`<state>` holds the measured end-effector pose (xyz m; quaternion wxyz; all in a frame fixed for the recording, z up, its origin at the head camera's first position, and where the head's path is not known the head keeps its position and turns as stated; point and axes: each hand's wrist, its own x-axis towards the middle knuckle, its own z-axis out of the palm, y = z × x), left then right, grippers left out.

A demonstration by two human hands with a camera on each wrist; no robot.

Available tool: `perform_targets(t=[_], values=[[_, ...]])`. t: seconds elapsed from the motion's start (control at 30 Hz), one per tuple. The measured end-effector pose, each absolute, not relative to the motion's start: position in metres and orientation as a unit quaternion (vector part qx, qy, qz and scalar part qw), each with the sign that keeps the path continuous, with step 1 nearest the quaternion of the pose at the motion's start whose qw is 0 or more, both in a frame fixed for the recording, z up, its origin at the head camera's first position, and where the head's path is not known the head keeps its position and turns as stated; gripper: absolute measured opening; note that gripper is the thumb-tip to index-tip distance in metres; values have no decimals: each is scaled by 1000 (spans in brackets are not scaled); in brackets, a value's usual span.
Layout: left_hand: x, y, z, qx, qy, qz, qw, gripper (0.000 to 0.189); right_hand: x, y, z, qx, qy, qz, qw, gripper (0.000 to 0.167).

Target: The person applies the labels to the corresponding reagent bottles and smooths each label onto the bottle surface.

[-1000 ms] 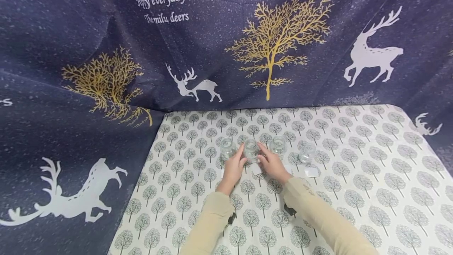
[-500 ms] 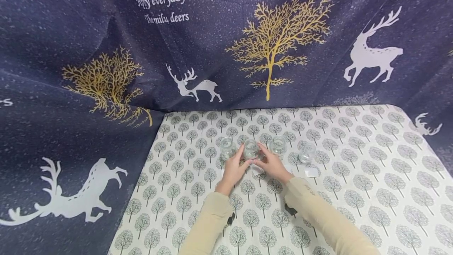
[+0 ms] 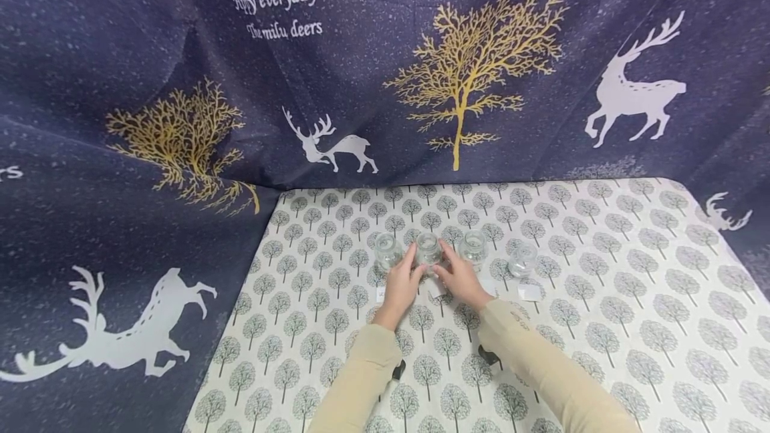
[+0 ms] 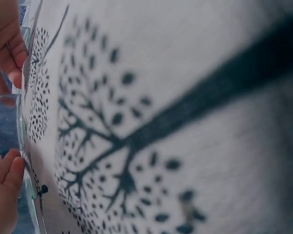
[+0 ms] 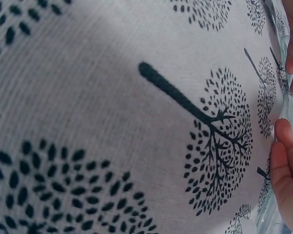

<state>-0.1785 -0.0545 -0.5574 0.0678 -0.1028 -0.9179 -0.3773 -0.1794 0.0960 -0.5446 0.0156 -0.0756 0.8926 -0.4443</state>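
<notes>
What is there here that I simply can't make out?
Writing on the leftmost white card: too small to read, head view.
Part of the third white card from the left: hidden by the right grip, head view.
Sides of the second jar from the left: partly covered by the left grip and right grip, head view.
Lettering on the right sleeve: too small, head view.
Both grips: cut off by the right edge, right wrist view.

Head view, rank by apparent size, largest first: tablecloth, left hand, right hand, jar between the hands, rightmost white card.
1. Tablecloth
2. Left hand and right hand: look alike, not ranked
3. Jar between the hands
4. Rightmost white card
</notes>
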Motion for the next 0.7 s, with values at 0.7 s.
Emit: perform_targets(t=[0.7], values=[[-156, -90, -545, -121, -934, -331, 48, 41, -156, 104, -536, -48, 869, -490, 55, 58]])
